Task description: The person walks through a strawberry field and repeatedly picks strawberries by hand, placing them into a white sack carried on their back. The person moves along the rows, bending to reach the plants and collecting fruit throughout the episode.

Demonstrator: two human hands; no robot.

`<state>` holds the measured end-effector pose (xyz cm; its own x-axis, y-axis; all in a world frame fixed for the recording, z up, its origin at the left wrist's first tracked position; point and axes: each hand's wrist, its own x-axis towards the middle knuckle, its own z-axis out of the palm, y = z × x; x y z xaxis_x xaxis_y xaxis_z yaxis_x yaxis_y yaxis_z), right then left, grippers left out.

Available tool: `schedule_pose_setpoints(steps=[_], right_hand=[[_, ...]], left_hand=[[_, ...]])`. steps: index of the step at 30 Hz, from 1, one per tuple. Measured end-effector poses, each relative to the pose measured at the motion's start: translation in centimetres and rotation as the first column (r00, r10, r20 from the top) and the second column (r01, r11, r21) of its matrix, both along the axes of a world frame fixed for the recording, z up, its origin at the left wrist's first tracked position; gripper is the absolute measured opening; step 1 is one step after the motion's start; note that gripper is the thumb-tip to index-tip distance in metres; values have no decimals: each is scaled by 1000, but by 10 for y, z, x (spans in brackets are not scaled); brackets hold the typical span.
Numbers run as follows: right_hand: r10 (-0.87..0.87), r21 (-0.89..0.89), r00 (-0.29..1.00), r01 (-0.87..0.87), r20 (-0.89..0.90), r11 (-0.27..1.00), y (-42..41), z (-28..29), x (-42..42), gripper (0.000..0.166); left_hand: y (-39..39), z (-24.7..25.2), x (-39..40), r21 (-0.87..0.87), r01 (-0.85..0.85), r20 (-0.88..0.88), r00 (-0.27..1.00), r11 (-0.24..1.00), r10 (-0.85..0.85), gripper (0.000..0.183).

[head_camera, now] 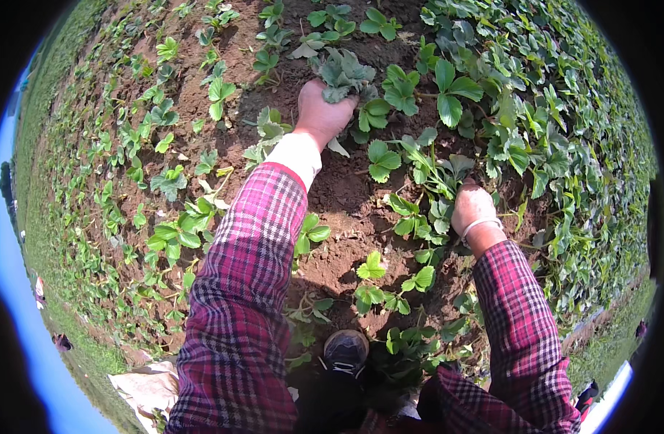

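Note:
My left hand point(322, 113) reaches forward over the bare soil, closed around a bunch of grey-green strawberry leaves point(345, 73). The leaves cover its fingertips. Lower and to the right, my right hand point(474, 206), with a pale band point(481, 223) at the wrist, is curled around a clump of strawberry plants point(438, 176) with long green stems. Its fingers are mostly turned away from view. Between the two hands, a small strawberry plant point(383, 161) stands in the brown soil point(337, 190).
Dense strawberry foliage point(576, 141) covers the right side. Scattered strawberry plants point(172, 236) grow in the soil at left. One shoe point(346, 350) stands on the ground below. A pale sack or sheet point(150, 386) lies at lower left, and grass point(85, 347) borders the plot.

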<state>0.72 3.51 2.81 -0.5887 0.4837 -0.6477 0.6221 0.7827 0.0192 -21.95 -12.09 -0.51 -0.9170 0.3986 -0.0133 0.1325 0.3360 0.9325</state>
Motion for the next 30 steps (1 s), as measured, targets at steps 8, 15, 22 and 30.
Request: schedule_pose_setpoints(steps=[8, 15, 22, 30], right_hand=[[-8, 9, 1000, 8, -16, 1000, 2, -7, 3, 30], [-12, -21, 1000, 13, 3, 1000, 0, -3, -2, 28], [-17, -26, 999, 17, 28, 1000, 0, -2, -4, 28], [-38, 11, 996, 39, -81, 999, 0, -7, 3, 27]], left_hand=[[-32, 6, 28, -415, 352, -248, 844, 839, -477, 27], [-21, -8, -3, 14, -13, -153, 988, 1000, 15, 23], [15, -12, -19, -548, -40, -428, 871, 836, -239, 25], [19, -9, -5, -488, -137, -508, 848, 862, -153, 27]])
